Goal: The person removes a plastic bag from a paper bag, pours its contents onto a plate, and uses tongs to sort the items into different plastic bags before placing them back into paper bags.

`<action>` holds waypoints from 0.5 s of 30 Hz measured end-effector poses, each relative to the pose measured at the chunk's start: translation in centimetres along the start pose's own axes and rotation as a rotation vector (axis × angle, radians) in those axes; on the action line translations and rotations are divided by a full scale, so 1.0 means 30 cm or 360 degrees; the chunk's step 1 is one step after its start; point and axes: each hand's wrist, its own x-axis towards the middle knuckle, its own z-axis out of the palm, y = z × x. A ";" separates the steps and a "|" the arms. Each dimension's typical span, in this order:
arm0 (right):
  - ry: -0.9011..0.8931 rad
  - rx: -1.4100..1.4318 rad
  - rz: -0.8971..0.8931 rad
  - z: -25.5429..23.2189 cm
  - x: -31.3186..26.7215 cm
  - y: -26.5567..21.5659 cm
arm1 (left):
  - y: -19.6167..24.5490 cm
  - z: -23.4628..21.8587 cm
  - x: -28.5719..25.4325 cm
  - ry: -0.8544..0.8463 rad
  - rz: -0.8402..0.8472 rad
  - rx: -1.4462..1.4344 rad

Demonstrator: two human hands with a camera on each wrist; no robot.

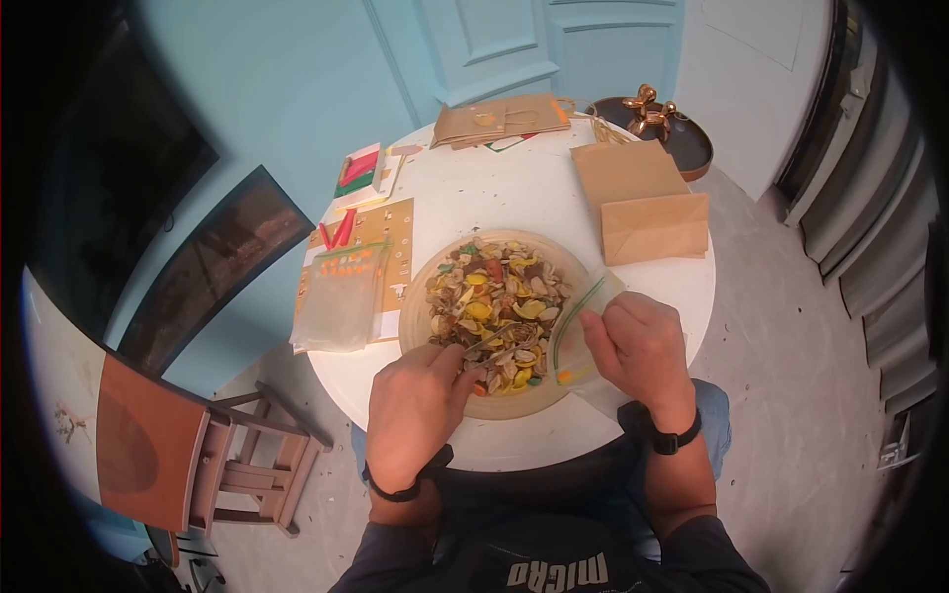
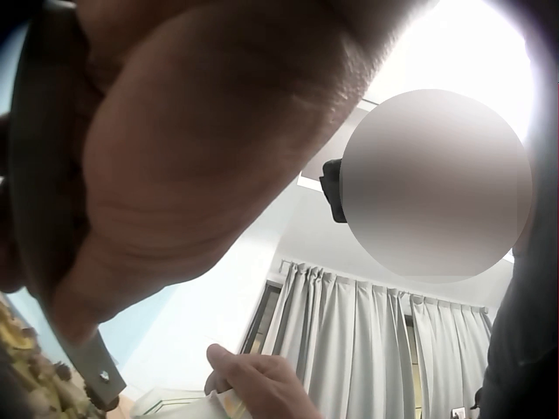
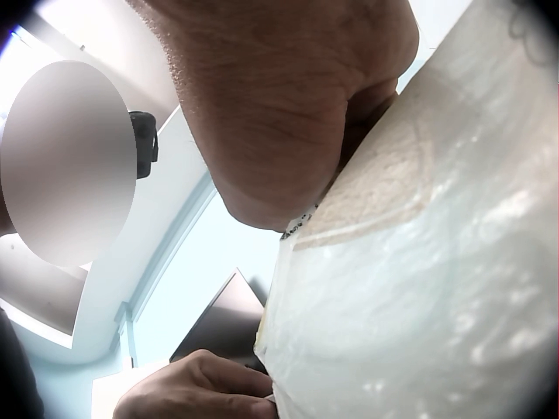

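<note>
A large round tray [image 1: 418, 296] on the white table holds a heap of dried potpourri [image 1: 504, 287], mostly beige pieces with yellow, orange and green bits. My left hand [image 1: 420, 395] grips a pair of metal tongs [image 1: 491, 339], whose tips point into the heap near the tray's middle. In the left wrist view a flat arm of the tongs [image 2: 39, 218] runs past the fingers. My right hand [image 1: 638, 346] pinches the upper edge of a translucent zip bag [image 1: 578, 341] with a green seal strip, tilted over the tray's right rim. The bag [image 3: 428, 323] fills much of the right wrist view.
Another zip bag [image 1: 336, 306] lies at the table's left on a patterned sheet [image 1: 397, 227], near red strips [image 1: 338, 233] and a small box [image 1: 362, 173]. Folded brown paper bags [image 1: 494, 121] lie at the back, and a larger paper bag [image 1: 638, 188] at right. A wooden chair [image 1: 262, 460] stands left.
</note>
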 end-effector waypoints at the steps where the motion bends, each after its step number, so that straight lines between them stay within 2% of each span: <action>1: 0.0002 -0.0004 -0.0007 0.001 0.000 0.000 | 0.003 -0.006 -0.006 0.0030 0.0012 -0.0015; 8: -0.0002 -0.0035 0.0000 -0.006 0.000 -0.007 | 0.069 0.006 0.005 0.0048 0.0260 -0.0352; 15: -0.0007 -0.0020 0.0006 -0.010 -0.002 -0.003 | 0.022 0.006 0.017 0.0052 0.0017 -0.0069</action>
